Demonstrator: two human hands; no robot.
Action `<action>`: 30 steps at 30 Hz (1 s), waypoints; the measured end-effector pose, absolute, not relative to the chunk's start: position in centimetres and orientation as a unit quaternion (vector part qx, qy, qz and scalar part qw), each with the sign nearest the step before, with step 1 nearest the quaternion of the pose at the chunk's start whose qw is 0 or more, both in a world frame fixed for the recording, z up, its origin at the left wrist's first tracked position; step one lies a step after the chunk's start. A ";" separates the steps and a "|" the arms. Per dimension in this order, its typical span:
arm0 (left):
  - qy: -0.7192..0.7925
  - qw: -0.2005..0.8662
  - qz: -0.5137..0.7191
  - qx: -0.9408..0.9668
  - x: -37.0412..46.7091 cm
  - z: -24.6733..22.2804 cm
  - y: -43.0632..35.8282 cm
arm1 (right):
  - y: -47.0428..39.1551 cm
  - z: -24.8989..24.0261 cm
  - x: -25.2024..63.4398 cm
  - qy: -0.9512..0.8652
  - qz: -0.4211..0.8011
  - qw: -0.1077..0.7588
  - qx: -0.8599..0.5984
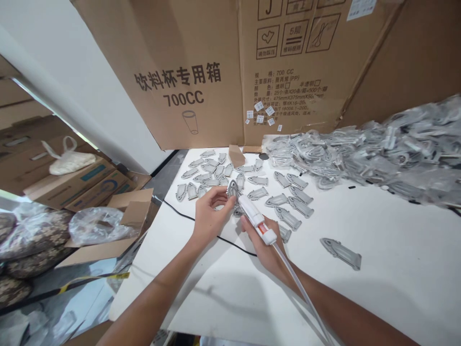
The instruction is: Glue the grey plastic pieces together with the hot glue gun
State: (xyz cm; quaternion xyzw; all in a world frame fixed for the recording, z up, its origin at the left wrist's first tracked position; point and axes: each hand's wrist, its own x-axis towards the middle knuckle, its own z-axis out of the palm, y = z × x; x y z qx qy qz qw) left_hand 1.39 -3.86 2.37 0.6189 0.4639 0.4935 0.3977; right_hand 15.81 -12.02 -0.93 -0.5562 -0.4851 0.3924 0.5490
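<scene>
Near the middle of the white table, my left hand [212,211] pinches a small grey pointed plastic part [233,188] between thumb and fingers, tip upward. My right hand [268,245] is wrapped round a white pen-shaped tool [256,216] with a red patch and a pale cord [302,283] trailing from its rear. The tool's front end is close to the held part; whether they touch I cannot tell. Beyond my hands lie several loose grey pointed parts [258,193]. One more grey part [341,253] lies apart, right of my right hand.
A heap of bagged grey parts [389,149] covers the table's [396,288] back right. Tall cardboard [201,115] walls the rear, with small stickers [259,118]. A black cable [230,244] crosses beneath my wrists. Boxes [74,180] and an open carton [133,206] stand left.
</scene>
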 end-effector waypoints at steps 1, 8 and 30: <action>0.465 0.398 0.493 0.618 1.4 2.4 -3.9 | -12.0 -0.9 15.8 -0.484 0.393 0.549 -0.557; 0.464 0.391 0.495 0.622 1.4 2.4 -3.9 | -12.0 -1.2 15.7 -0.465 0.404 0.550 -0.564; 0.470 0.560 0.539 0.419 0.9 2.7 -2.9 | -12.2 -1.2 15.8 -0.461 0.396 0.542 -0.580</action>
